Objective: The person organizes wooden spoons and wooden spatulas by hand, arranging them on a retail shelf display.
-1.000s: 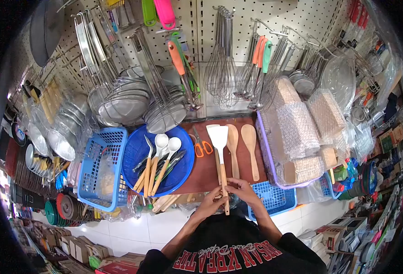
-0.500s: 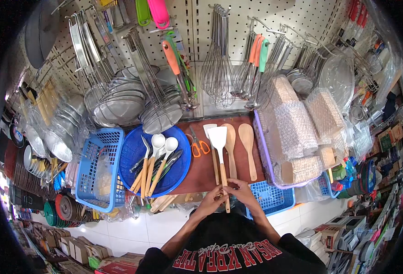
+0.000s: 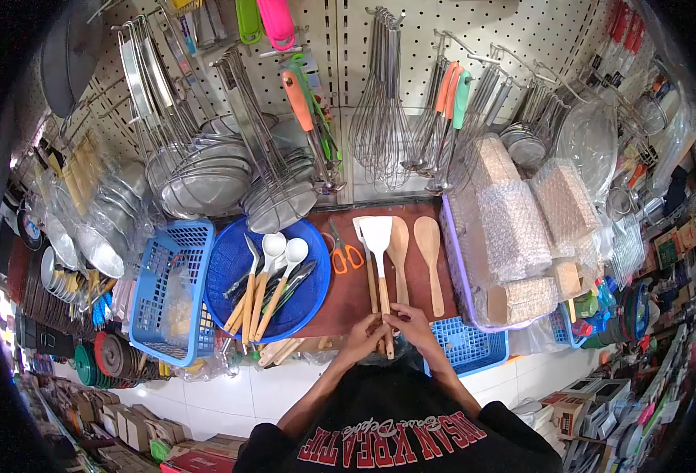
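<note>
"White head, wooden handle: where is that front spatula gripped?"

"Low on the handle. The left hand and the right hand meet there, fingers closed lightly around the wood, pinching rather than clenching. Its head points away, towards the racks."

"Why two hands on something so slim?"

"Probably to steady it and control its angle. The grip near the end leaves the head in plain sight."

"And the second spatula?"

"Just beside it, partly behind it. Its handle runs down to the left hand, but I can't tell whether those fingers hold it too."

"What's to the right?"

"Two wooden turners, the near one and the far one, lying heads up on the reddish-brown counter. Laid flat and roughly parallel, they seem easy to compare."

"Left of the spatulas?"

"Scissors with orange handles, then a blue round basket. White ladles lean in it with their handles over the near rim, perhaps because they're too long to lie inside."

"Beyond the turners?"

"A purple basket piled with bubble-wrapped packages, presumably padded for protection. Whisks hang on the pegboard behind, which spares counter space."
</note>
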